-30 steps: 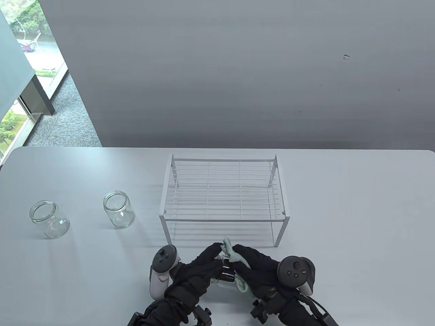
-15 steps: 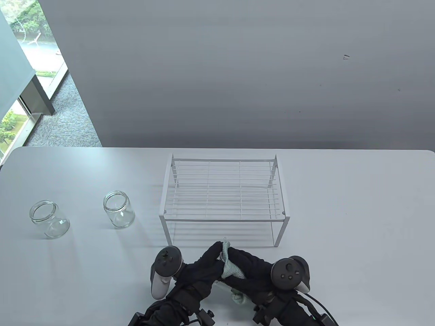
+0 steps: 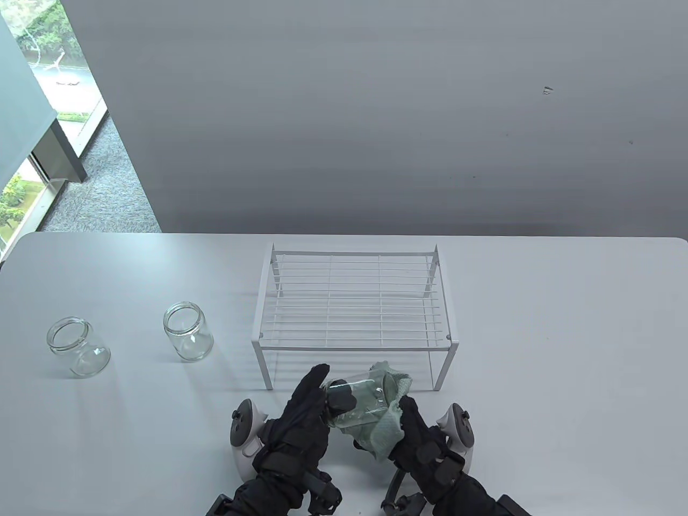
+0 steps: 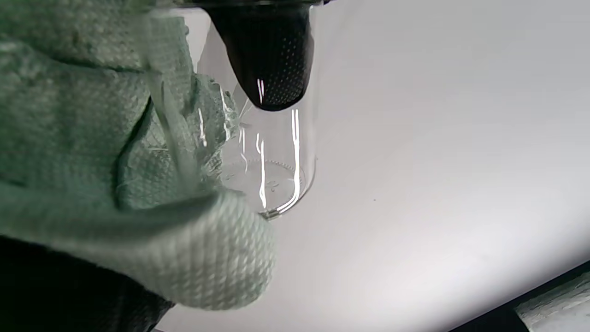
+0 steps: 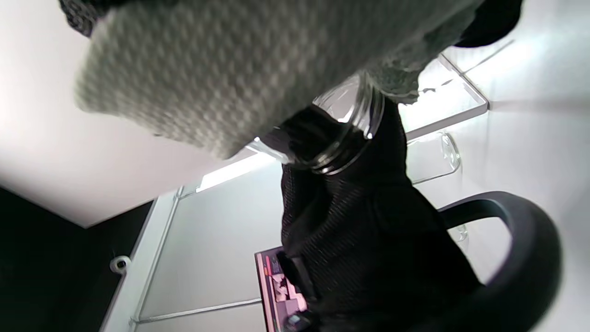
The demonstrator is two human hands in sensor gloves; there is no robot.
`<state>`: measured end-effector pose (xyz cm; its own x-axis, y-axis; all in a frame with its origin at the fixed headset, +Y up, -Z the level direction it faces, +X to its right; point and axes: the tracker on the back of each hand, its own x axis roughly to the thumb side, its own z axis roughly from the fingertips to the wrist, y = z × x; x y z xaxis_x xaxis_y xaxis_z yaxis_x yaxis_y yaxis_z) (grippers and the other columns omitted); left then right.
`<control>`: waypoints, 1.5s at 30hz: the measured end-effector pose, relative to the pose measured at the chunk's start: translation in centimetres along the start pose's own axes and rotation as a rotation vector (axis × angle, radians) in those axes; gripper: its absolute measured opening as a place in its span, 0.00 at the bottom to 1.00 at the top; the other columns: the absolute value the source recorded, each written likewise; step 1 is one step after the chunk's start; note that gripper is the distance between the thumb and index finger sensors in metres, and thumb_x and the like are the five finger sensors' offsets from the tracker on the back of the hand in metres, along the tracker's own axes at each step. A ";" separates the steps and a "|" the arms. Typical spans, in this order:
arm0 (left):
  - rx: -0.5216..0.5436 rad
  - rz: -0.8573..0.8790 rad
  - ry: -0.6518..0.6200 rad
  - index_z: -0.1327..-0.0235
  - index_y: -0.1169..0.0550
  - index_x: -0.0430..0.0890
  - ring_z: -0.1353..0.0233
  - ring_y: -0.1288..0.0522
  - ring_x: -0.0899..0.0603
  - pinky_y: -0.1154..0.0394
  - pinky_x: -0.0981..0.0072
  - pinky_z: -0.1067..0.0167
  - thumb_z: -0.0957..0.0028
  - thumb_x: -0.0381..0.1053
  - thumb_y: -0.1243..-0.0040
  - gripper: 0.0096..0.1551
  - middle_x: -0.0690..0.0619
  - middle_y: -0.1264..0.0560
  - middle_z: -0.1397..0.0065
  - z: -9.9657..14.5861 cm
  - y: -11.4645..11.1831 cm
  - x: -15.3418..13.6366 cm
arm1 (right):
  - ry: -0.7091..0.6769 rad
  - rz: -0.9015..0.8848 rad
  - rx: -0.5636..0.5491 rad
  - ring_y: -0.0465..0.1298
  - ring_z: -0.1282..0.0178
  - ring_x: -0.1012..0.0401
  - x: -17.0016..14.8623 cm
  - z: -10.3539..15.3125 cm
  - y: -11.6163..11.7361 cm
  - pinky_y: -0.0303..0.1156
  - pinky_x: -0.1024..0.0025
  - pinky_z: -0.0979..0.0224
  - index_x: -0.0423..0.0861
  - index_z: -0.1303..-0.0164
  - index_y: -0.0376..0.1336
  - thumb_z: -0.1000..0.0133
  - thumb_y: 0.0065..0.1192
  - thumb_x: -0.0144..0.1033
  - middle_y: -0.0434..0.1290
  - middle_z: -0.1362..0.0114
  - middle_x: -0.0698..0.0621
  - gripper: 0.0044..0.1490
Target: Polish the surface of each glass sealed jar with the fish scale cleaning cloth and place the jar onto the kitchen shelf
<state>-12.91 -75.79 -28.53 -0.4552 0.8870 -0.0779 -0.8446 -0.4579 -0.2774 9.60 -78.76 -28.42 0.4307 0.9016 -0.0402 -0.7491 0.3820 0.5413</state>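
A clear glass jar [image 3: 360, 400] is held on its side just in front of the white wire shelf [image 3: 355, 301]. My left hand [image 3: 327, 391] grips the jar at its mouth end, with the thumb across the glass and a finger stretched along its far side. My right hand [image 3: 409, 424] holds the pale green cloth [image 3: 388, 424] wrapped round the jar's base end. In the left wrist view the jar [image 4: 276, 161] shows beside the cloth [image 4: 92, 138]. In the right wrist view the cloth [image 5: 221, 64] hangs over the jar's threaded mouth [image 5: 345, 138].
Two more open glass jars stand upright on the left of the grey table [image 3: 564, 333], one at the far left [image 3: 78, 346] and one nearer the shelf [image 3: 188, 330]. The shelf's top rack holds nothing. A grey wall rises behind the table.
Both hands have turned so the palms face each other and the trackers face outward. The jar, hidden before, now shows between them, and the cloth has spread round its right end.
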 end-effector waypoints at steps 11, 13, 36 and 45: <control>-0.189 -0.218 -0.042 0.22 0.44 0.48 0.31 0.20 0.49 0.58 0.48 0.27 0.41 0.45 0.53 0.33 0.48 0.30 0.28 -0.2 -2.8 0.4 | 0.131 0.240 0.053 0.66 0.31 0.32 -1.1 0.0 1.2 0.58 0.32 0.35 0.20 0.29 0.31 0.38 0.55 0.56 0.54 0.27 0.23 0.62; -0.163 -0.270 -0.059 0.23 0.43 0.46 0.32 0.19 0.48 0.57 0.47 0.27 0.42 0.45 0.52 0.33 0.47 0.29 0.29 -0.2 -2.9 0.7 | 0.088 0.204 -0.041 0.67 0.32 0.32 -1.1 0.0 0.8 0.59 0.33 0.36 0.20 0.30 0.33 0.39 0.60 0.54 0.56 0.29 0.24 0.63; -0.070 -0.625 -0.045 0.25 0.42 0.35 0.43 0.13 0.43 0.53 0.41 0.32 0.46 0.42 0.47 0.36 0.40 0.21 0.38 0.3 -2.3 1.7 | -0.452 1.540 0.065 0.50 0.31 0.22 5.6 0.2 2.6 0.47 0.25 0.36 0.34 0.22 0.46 0.45 0.67 0.45 0.43 0.27 0.21 0.52; -0.273 -0.916 -0.118 0.23 0.44 0.39 0.51 0.11 0.43 0.52 0.43 0.29 0.46 0.44 0.48 0.37 0.40 0.18 0.43 0.3 -3.8 2.0 | -0.187 1.155 0.028 0.67 0.38 0.27 4.1 0.0 0.6 0.57 0.28 0.39 0.33 0.22 0.51 0.41 0.57 0.59 0.63 0.31 0.24 0.51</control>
<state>-10.70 -72.32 -27.30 0.3104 0.8746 0.3725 -0.7986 0.4525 -0.3968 10.93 -74.81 -28.28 -0.4302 0.6650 0.6105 -0.7334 -0.6518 0.1933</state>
